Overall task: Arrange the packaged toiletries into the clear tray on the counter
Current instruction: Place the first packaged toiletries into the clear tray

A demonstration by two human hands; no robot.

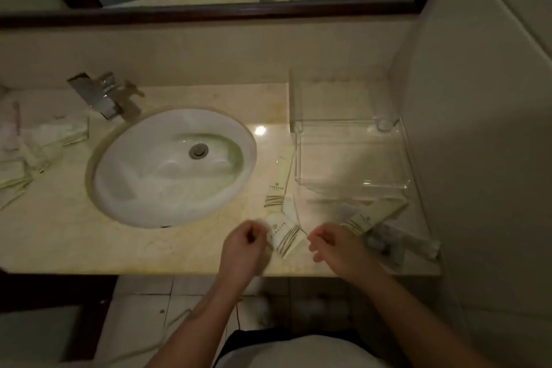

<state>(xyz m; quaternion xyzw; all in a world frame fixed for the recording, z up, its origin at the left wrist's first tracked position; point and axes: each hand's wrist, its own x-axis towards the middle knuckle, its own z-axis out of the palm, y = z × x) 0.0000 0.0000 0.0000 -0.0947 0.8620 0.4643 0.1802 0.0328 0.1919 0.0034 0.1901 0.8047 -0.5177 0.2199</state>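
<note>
Head cam: I see L hand (243, 243) curled against short packet (284, 236), grip unclear. R hand (334, 245) loosely curled, holds nothing. Clear tray (352, 186) on desk (89, 242), rt of sink (173, 164). Long packet (279, 179) just beside tray's left wall, third packet (373, 218) in front.

Single head view, looking steeply down, close over counter (149, 248).

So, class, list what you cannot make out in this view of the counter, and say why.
All in the head view.
1. Print on the short packet: too small.
2. What the grey wrapped thing is: blurred.
3. Whether the left hand or right hand grips anything: curled fingers blurred.
4. Toiletries at the left edge: blurred, cut off by the frame.
</note>
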